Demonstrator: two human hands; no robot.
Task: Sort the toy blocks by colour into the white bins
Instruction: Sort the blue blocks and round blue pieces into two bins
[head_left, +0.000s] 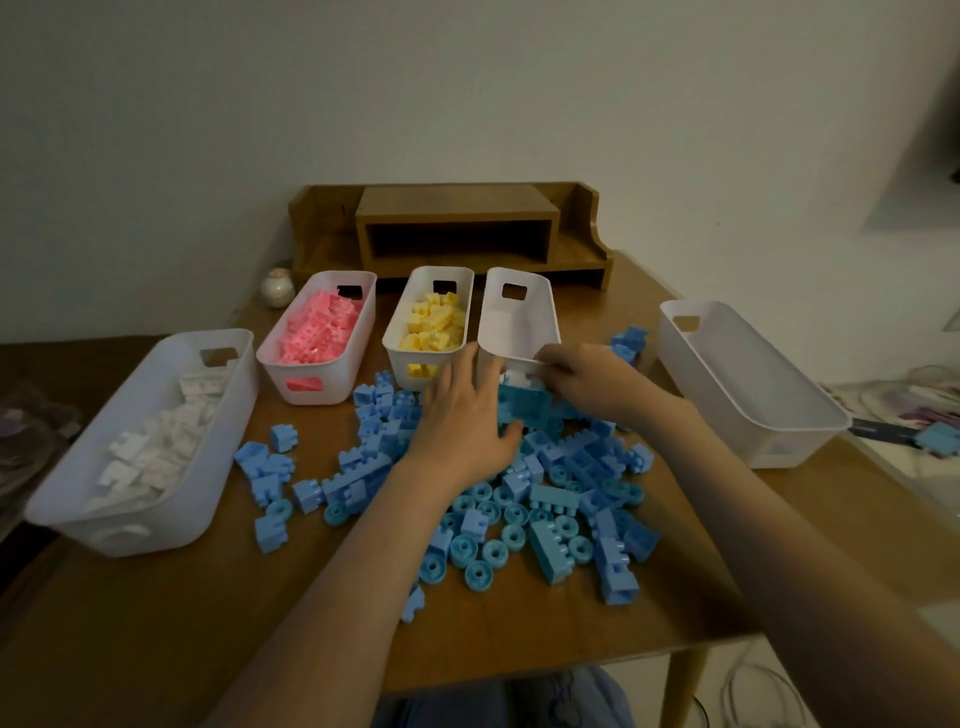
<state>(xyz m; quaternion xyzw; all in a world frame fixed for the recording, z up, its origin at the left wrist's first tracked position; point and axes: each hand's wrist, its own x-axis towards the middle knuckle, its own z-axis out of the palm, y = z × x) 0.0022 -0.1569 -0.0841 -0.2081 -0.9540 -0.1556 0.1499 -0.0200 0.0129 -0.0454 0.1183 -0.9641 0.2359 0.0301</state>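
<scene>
Head view: a person at a wooden bench (208, 623) herds a heap of pale blue plastic toy blocks (561, 467) toward a tipped white plastic bin (519, 317).
Left hand: the left hand (462, 421) lies flat on the heap, its grip apart with fingers straight and spread, pressing blocks toward the bin's mouth.
Right hand: the right hand (587, 379) has its grip clamped on the tipped bin's near rim, fingers curled over it.
Where the blocks are: the blocks are spread across the middle of the bench, and none can be made out inside the tipped bin. One stray blue piece (940, 439) lies beyond the bench's right edge.
Already sorted: a long white bin of white blocks (171, 514), a white bin of pink blocks (358, 358) and a white bin of yellow blocks (400, 369) stand to the left. A large white bin (769, 415) at the right looks empty.
Risk: a broad sweep could ride over the low rim and scatter pieces. The round wheels nearest the person look likely to roll off the front edge. The tipped bin could also skid back if the rim hold slackens.
Look of the blocks: they are hard, glossy, studded bricks in several lengths, mixed with ring-shaped wheels. They appear light and loose, and some are clipped together.
Behind: a brown wooden shelf unit (457, 228).
</scene>
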